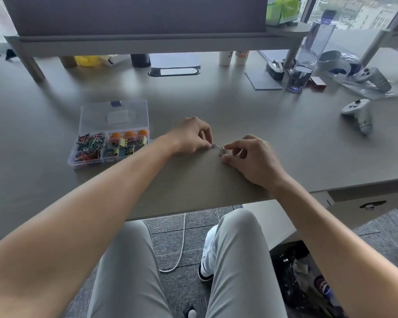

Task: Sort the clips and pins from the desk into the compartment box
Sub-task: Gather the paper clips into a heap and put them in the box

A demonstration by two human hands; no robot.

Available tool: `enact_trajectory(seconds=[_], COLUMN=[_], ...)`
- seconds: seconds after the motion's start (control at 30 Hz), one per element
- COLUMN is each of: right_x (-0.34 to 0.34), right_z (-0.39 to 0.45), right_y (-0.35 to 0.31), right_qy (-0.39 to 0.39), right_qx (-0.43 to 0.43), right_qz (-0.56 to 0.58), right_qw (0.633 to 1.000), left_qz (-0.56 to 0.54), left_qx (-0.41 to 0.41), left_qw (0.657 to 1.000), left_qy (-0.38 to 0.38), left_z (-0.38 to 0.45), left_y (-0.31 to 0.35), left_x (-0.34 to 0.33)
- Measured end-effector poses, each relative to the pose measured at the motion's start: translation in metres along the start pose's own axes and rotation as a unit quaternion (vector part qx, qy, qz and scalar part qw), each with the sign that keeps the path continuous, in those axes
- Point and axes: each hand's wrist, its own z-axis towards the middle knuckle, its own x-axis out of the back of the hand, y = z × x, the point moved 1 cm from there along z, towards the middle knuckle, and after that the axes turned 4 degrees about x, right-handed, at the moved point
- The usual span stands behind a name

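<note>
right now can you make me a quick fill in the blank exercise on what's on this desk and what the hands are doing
1. The compartment box lies on the desk with its clear lid ____.
2. Seen from the head camera, the box sits to the ____ of both hands.
3. The round items in the box's far compartment are ____ in colour.
4. The left hand and right hand work at a few small ____ on the desk.

Missing words: open; left; orange; clips

I see both forearms bare to the frame edge, no sleeves, watch or rings on the left hand (191,136) or right hand (251,157). I see light grey trousers (237,260) on both legs, and one white shoe (208,253) with a dark sole edge.
</note>
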Motion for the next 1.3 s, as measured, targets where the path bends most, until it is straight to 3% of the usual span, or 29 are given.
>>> enact_trajectory(seconds=[0.4,0.57,0.7,0.83,0.97,1.1,1.17,1.3], right_x=[0.005,0.005,0.006,0.008,0.012,0.014,0.012,0.009], right_z=[0.023,0.028,0.028,0.026,0.022,0.024,0.027,0.030], right_y=[-0.010,-0.012,-0.014,-0.016,-0.019,-0.023,-0.026,-0.031], right_qy=[-0.081,-0.142,-0.157,-0.133,-0.088,-0.097,-0.132,-0.189], right_qx=[-0.047,-0.030,-0.015,-0.010,-0.031,-0.039,-0.039,-0.002], right_qz=[-0.041,-0.080,-0.086,-0.084,-0.053,-0.054,-0.087,-0.168], right_qw=[0.995,0.986,0.984,0.987,0.994,0.993,0.987,0.968], left_qz=[0.070,0.111,0.084,0.024,0.035,-0.040,-0.148,-0.385], left_qx=[0.038,-0.019,-0.032,-0.025,-0.021,0.051,0.109,0.212], left_qw=[0.996,0.994,0.995,0.997,0.992,0.983,0.967,0.889], left_qy=[-0.046,-0.001,0.036,0.070,0.116,0.174,0.178,0.129], left_z=[0.003,-0.006,-0.012,-0.015,-0.014,-0.016,-0.017,-0.024], left_y=[0.009,0.008,0.005,0.000,-0.002,-0.001,-0.001,0.009], left_x=[0.001,-0.004,-0.007,-0.009,-0.012,-0.013,-0.012,-0.009])
